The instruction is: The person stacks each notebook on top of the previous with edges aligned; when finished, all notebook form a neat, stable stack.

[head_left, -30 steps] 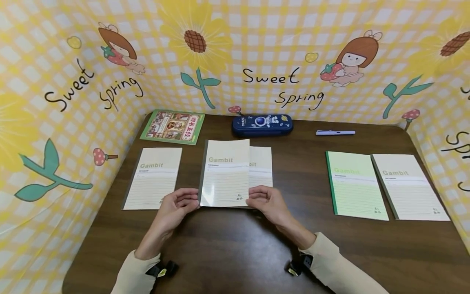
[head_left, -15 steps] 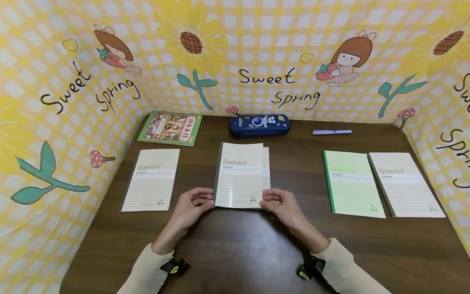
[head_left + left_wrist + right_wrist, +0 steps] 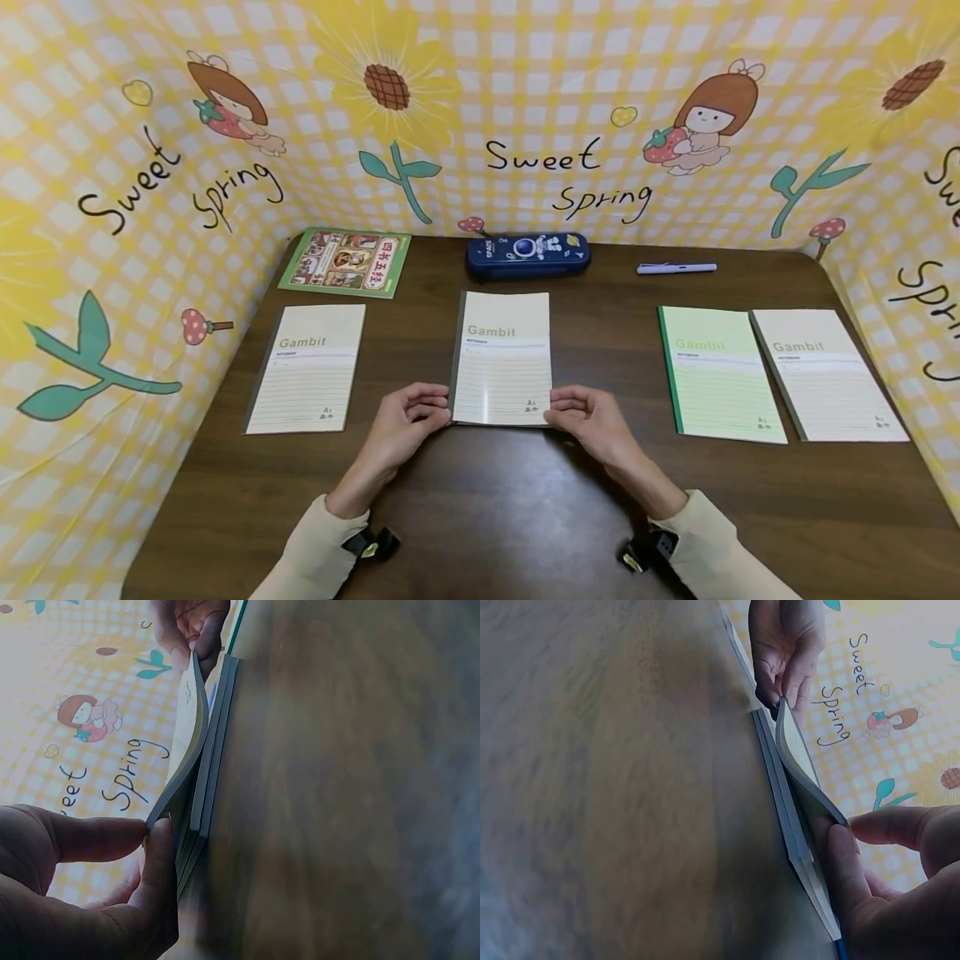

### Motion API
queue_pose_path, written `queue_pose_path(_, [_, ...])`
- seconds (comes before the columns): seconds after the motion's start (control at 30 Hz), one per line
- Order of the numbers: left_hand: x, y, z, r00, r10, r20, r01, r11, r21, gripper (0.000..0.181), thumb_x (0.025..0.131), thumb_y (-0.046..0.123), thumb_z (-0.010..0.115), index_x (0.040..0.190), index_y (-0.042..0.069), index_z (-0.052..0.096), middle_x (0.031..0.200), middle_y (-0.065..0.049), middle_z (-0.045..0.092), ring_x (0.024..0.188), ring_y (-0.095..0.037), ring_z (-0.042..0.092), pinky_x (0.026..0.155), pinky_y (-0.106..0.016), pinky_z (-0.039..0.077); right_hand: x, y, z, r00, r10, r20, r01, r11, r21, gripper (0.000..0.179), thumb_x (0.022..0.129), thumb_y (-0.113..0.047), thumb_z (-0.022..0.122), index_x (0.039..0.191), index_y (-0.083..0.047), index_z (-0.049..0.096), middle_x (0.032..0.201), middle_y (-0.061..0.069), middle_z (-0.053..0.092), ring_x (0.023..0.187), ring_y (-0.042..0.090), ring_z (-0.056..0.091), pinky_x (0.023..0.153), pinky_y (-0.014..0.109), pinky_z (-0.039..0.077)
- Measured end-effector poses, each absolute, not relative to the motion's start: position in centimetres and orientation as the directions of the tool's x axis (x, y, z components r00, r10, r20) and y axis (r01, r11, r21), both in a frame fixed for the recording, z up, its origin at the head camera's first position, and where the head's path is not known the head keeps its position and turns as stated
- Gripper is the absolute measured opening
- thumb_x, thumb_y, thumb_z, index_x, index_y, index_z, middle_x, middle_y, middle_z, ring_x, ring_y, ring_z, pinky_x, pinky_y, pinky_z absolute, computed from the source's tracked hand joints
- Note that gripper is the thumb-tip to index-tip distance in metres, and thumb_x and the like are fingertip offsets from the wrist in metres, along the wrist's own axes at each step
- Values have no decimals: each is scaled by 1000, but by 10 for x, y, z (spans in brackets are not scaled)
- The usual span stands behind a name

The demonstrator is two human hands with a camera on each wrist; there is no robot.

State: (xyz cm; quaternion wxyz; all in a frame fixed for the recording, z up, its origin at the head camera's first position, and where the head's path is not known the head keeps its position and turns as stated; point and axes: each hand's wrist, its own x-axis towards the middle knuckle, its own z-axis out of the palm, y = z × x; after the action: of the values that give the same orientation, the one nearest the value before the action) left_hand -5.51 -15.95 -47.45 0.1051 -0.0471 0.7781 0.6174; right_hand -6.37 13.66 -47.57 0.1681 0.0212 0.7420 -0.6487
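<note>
A cream Gambit notebook (image 3: pixel 504 362) with a dark spine is held by both hands in the middle of the table. My left hand (image 3: pixel 405 427) pinches its lower left corner between thumb and fingers. At the lower right corner, my right hand (image 3: pixel 596 427) pinches it the same way. In the left wrist view, the held notebook (image 3: pixel 193 742) bows and hangs slightly above a stack of two notebooks (image 3: pixel 216 742). The right wrist view also shows those stacked notebooks (image 3: pixel 776 787) under the raised one. From the head view, the held notebook covers the stack.
Left of my hands lies another cream notebook (image 3: pixel 306 371). On the right are a green notebook (image 3: pixel 720 375) and a cream notebook (image 3: pixel 828 375). Along the back are a green picture-covered book (image 3: pixel 345 262), a blue pencil case (image 3: pixel 528 257) and a lilac pen (image 3: pixel 677 268). Patterned cloth (image 3: pixel 450 200) walls the table.
Both hands have moved right with the held notebook. It now lies over the notebook beneath, whose right part showed before. The head view has shifted slightly.
</note>
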Motion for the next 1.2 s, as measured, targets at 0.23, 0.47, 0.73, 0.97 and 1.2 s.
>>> queue_pose_path(0.23, [-53,-158,-476,-976,48,-210,-194,235,952,34,90,-5,75,124,-7,69,111,-22,73,89,-9,71,77,-16,57,-64,140,-479,-948,-193,-254,221,175,-959,35,92,-2,73,122,14,65,101,15,77,81,2,71,72,17,57])
queue_pose_path(0.47, [-53,-156,-474,-972,62,-225,-204,246,948,34,92,-4,74,125,-6,68,113,-24,72,90,-10,71,77,-15,56,-63,143,-481,-940,-174,-295,267,167,-949,33,93,-3,73,121,13,67,102,17,77,80,2,71,74,16,57])
queue_pose_path(0.73, [-53,-154,-473,-975,66,-214,-190,265,945,37,91,-4,74,128,-5,68,111,-25,72,92,-19,73,78,-15,55,-63,147,-482,-932,-177,-315,295,132,-946,36,94,-1,71,125,15,64,99,11,76,81,2,72,78,17,59])
queue_pose_path(0.97, [-54,-154,-474,-974,73,-217,-185,305,934,38,91,-3,75,128,-4,68,111,-23,72,94,-23,74,78,-15,55,-62,149,-482,-933,-192,-306,290,105,-951,38,95,3,70,129,17,62,100,16,76,80,7,76,79,23,63])
queue_pose_path(1.2, [-54,-154,-470,-969,71,-238,-194,380,904,36,94,8,76,129,0,70,109,-17,74,93,-17,75,76,-17,55,-61,149,-480,-957,-168,-237,173,324,-930,34,94,-6,76,125,7,72,101,20,78,80,17,79,68,22,62])
